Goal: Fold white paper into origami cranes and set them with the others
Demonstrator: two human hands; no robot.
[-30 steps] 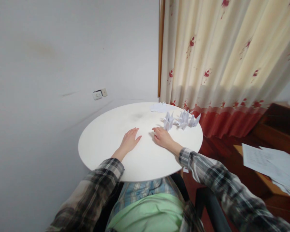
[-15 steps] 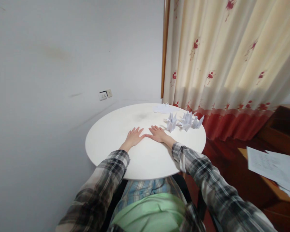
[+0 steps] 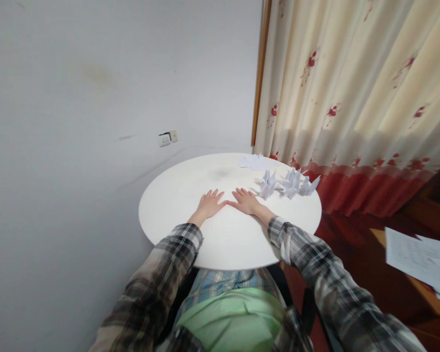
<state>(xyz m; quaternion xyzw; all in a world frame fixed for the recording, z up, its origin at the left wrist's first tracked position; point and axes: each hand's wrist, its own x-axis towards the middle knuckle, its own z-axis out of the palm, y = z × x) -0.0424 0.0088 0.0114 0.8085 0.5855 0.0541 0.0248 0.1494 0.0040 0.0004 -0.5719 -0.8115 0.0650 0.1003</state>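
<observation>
My left hand (image 3: 210,204) lies flat and open, palm down, on the round white table (image 3: 172,200). Beside it my right hand (image 3: 246,202) also lies flat and open, and the thumbs of the two nearly touch. Neither hand holds anything. Several white folded paper cranes (image 3: 289,183) stand in a row just right of my right hand, the nearest one (image 3: 267,184) a short way from its fingers. Flat white paper pieces (image 3: 255,162) lie at the table's far edge.
A grey wall with a socket (image 3: 167,138) rises behind the table. A cream curtain with red flowers (image 3: 352,93) hangs to the right. White sheets (image 3: 418,256) rest on a wooden surface at the lower right, beside dark wooden furniture.
My right hand has left the nearest crane and slid left to lie flat next to my left hand. The view has drifted, so the table sits further right in the picture.
</observation>
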